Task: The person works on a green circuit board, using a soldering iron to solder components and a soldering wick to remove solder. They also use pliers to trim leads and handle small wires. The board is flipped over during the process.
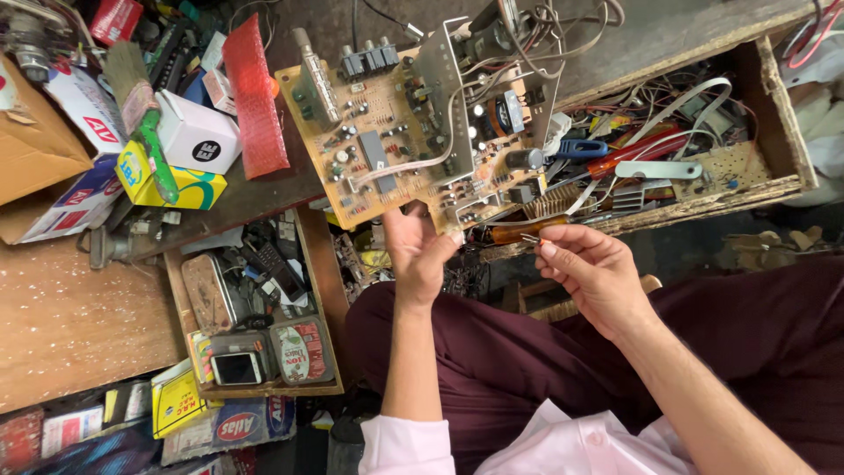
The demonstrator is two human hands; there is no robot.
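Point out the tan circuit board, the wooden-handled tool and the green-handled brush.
Tan circuit board (pixel 387 132), head view: bare middle of the board, held up by the left hand (pixel 415 255).
Wooden-handled tool (pixel 519 232), head view: brown handle, at the right hand (pixel 593 268).
Green-handled brush (pixel 156 154), head view: green handle.

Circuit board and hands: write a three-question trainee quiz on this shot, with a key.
1. True or false: the left hand holds the circuit board by its lower edge.
2. What does the right hand hold? A) green brush B) screwdriver with an orange-brown handle C) phone
3. Fill in: the green brush lies on a yellow ____.

Key
1. True; the board is raised and tilted over the open drawer of tools and wires.
2. B; the screwdriver points toward the board's lower edge.
3. box
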